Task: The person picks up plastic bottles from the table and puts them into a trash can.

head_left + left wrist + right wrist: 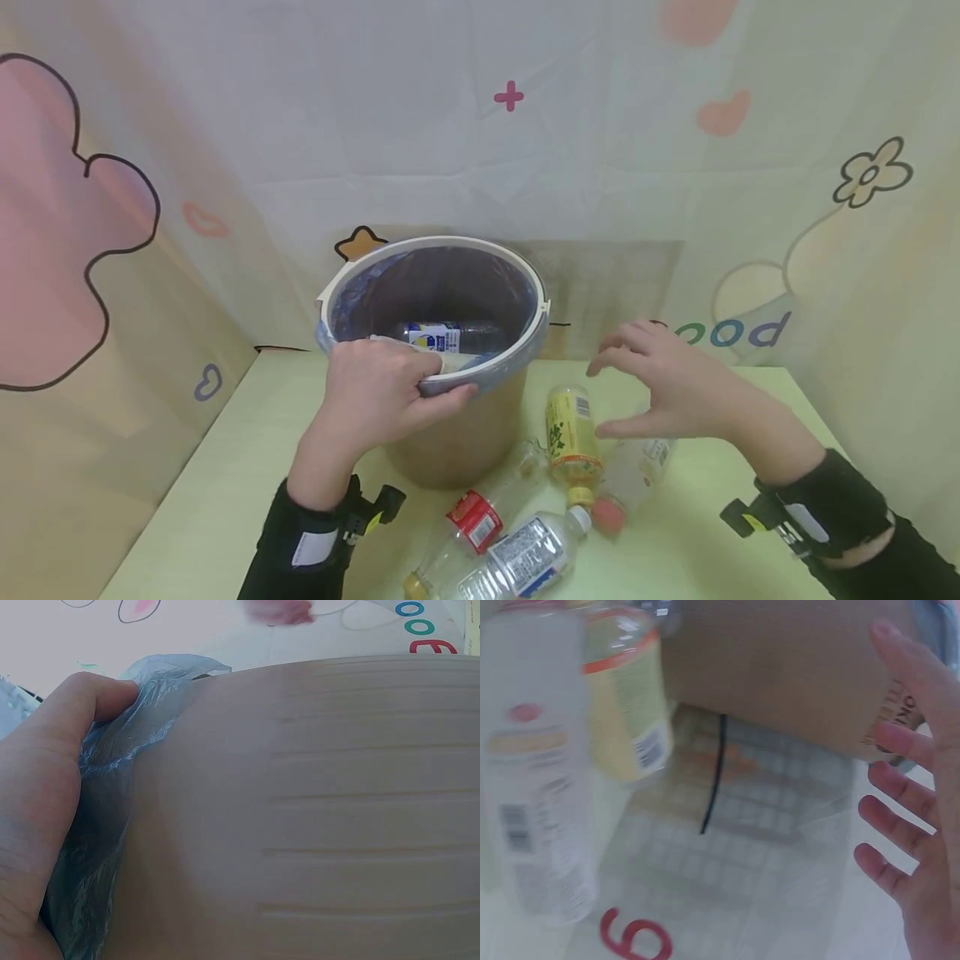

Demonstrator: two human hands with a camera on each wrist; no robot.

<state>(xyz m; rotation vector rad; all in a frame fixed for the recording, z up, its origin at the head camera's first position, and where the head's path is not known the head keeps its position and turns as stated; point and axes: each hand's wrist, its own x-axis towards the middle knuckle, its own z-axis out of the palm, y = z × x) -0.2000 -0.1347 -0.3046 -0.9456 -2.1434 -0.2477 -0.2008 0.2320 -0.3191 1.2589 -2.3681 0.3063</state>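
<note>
A beige trash bin [450, 433] with a white rim stands on the table, lined with a bluish plastic bag [498, 375]. My left hand [378, 387] grips the near rim and bag, fingers over the inside and thumb outside. Inside the bin lies a bottle with a blue-and-white label [435, 337]; a whitish thing beside it is partly hidden by my fingers. To the right, my right hand [667, 383] is held spread with nothing in it. It is near a yellow-labelled bottle [570, 425] and above a clear bottle with a pink cap [633, 475].
In front of the bin lie a red-labelled clear bottle [476, 517] with a yellow cap and a clear bottle with a white cap [528, 554]. The pale green table [225, 500] meets a printed cloth backdrop [420, 125] behind the bin.
</note>
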